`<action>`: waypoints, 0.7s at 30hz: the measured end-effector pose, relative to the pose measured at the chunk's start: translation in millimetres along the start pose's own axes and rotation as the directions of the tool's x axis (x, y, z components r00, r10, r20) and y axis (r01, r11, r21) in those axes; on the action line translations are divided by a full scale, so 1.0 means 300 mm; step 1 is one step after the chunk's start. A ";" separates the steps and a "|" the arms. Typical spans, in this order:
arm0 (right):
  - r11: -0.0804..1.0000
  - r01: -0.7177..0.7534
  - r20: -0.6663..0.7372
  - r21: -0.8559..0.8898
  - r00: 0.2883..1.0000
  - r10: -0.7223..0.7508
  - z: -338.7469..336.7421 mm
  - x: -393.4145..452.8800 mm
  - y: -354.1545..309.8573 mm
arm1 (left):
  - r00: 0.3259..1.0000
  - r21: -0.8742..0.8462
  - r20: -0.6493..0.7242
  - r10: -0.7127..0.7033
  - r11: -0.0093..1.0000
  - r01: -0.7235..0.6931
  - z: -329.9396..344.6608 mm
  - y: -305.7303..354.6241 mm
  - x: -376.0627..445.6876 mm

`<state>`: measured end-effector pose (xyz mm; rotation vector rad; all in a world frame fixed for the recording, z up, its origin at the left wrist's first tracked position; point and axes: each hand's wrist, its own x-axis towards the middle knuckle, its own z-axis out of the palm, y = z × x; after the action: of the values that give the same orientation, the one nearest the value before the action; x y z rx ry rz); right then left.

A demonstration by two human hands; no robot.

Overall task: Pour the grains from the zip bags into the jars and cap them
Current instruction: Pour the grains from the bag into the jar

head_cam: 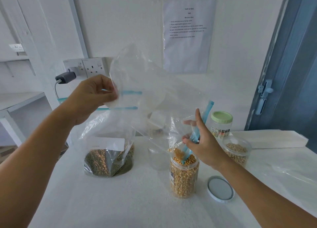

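White bench (120,202): both hands are tipping the zip bag's (154,90) last corn into the uncapped jar (184,176); left hand (96,97) pinching the bottom, right hand (200,142) gripping the mouth. Green-grain bag (108,157) is waiting.

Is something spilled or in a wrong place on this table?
No spill shows on the table. The left hand and right hand tip the nearly empty bag into the corn jar, its mouth inside the rim. The lid lies beside the jar, not yet on.

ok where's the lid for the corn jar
The loose lid lies flat on the table, just right of the open corn jar and below the right hand.
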<state>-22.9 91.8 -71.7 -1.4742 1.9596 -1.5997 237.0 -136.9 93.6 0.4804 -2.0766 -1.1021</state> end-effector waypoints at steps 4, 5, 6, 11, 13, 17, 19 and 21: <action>1.000 -0.007 -0.007 0.010 1.000 0.007 -0.004 -0.001 0.003 | 0.984 -0.039 -0.170 0.043 0.998 -0.051 0.000 0.009 0.012; 1.000 -0.010 -0.011 0.016 1.000 0.010 -0.007 -0.002 0.003 | 0.974 -0.071 -0.224 0.041 0.996 -0.059 -0.005 0.009 0.017; 1.000 -0.012 -0.016 0.024 1.000 0.013 -0.010 -0.003 0.005 | 0.960 -0.096 -0.277 0.037 0.993 -0.066 -0.012 0.009 0.022; 0.999 -0.016 -0.014 0.044 1.000 0.017 -0.010 -0.004 0.001 | 0.936 -0.265 -0.350 -0.042 0.963 -0.056 -0.008 0.017 0.026; 0.999 -0.014 -0.013 0.049 1.000 0.014 -0.007 -0.007 0.003 | 0.942 -0.320 -0.330 -0.054 0.946 -0.058 0.007 0.021 0.019; 0.998 -0.029 -0.010 0.058 1.000 0.030 -0.005 -0.015 0.011 | 0.941 -0.368 -0.335 -0.058 0.927 -0.074 0.030 0.020 0.015; 0.997 -0.036 -0.012 0.062 0.999 0.036 -0.003 -0.017 0.015 | 0.941 -0.398 -0.331 -0.072 0.915 -0.070 0.039 0.012 0.019; 0.997 -0.037 -0.018 0.066 0.999 0.039 0.000 -0.019 0.015 | 0.945 -0.431 -0.317 -0.075 0.900 -0.073 0.043 0.001 0.018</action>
<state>-22.7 95.9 -77.9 -1.3936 1.9137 -1.6517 223.8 -132.8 91.3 0.4055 -1.4811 -1.3436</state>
